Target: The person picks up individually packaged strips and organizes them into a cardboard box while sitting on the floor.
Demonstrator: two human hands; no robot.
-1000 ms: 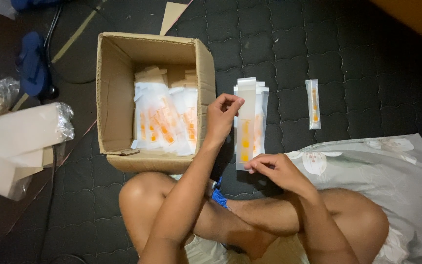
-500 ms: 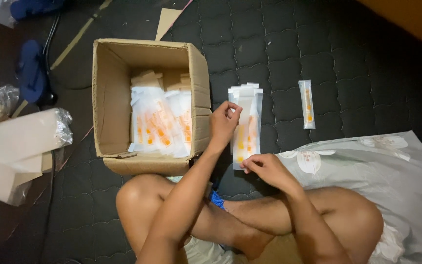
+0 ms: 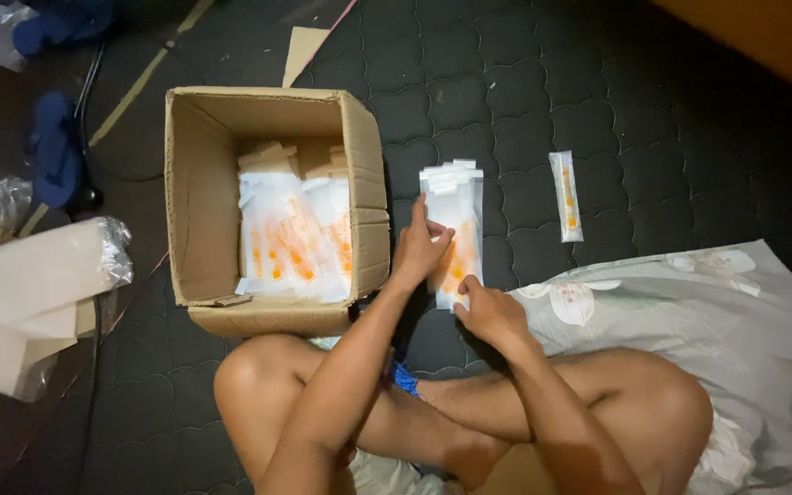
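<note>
Lowered since before, the packet stack is held by left hand and right hand.

Seen from above: a person's two bare arms with no sleeves, watch or rings. The left hand and right hand are uncovered. Below the hands, bare knees and a bit of blue cloth.

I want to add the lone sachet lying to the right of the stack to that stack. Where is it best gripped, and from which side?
The single sachet lies flat on the dark quilted mat, long axis running away from the person, clear of everything else. Probably best pinched across its narrow width near the lower end, coming from above with the right hand, which is nearer; the soft mat should let fingers slip under the edges.
</note>
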